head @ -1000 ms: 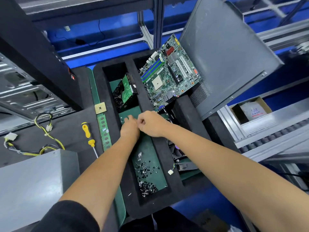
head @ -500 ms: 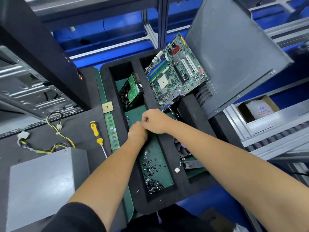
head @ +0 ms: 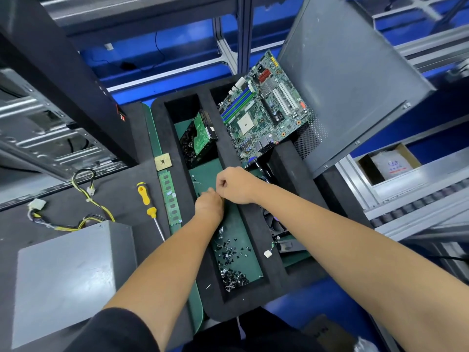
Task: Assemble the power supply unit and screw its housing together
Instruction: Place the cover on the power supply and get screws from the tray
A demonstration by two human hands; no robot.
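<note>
Together, left hand point(head: 209, 207) and right hand point(head: 234, 185) – two curled fists, contents unclear, one screwdriver point(head: 148, 205), one motherboard point(head: 264, 113)

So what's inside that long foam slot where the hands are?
A green mat floor, a heap of small dark screws at the near end, and a circuit card at the far end. Anything beneath the hands is covered.

PSU box point(head: 66, 283) near left, cables point(head: 83, 199) behind it; screwdriver point(head: 148, 207) right of those; foam tray point(head: 253, 280) centre, screws point(head: 232, 260) in its near slot, motherboard point(head: 264, 110) far.
</note>
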